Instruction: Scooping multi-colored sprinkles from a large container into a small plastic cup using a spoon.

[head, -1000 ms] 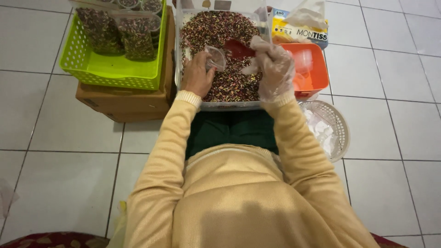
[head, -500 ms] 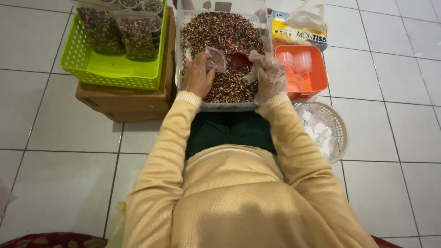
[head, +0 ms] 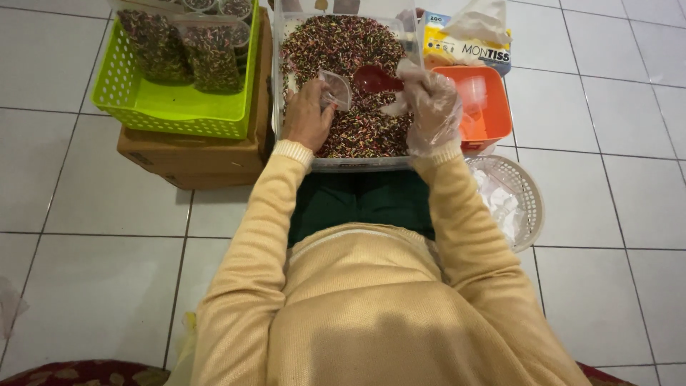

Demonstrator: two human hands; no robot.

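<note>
Head view: a person in a yellow sweater sits on a white tiled floor, arms reaching toward 12 o'clock.
Left hand [head: 307, 116]: bare, clenched on a small clear plastic bag [head: 334, 88], held open-mouthed over the tub.
Right hand [head: 429, 107]: in a thin clear glove, grasping the handle of a red scoop [head: 374, 78] whose bowl sits just at 3 o'clock of the bag.
Tub [head: 357, 163]: clear bin at 12 o'clock, full of dark multicoloured sprinkles [head: 343, 50]; both hands are over it.
Green basket [head: 175, 107]: at 10 o'clock, on a cardboard box [head: 193, 161], holding filled bags [head: 211, 57].
Orange tray [head: 489, 107]: at 1 o'clock, touching the tub's side.
White round basket [head: 518, 196]: at 3 o'clock, on the floor.
</note>
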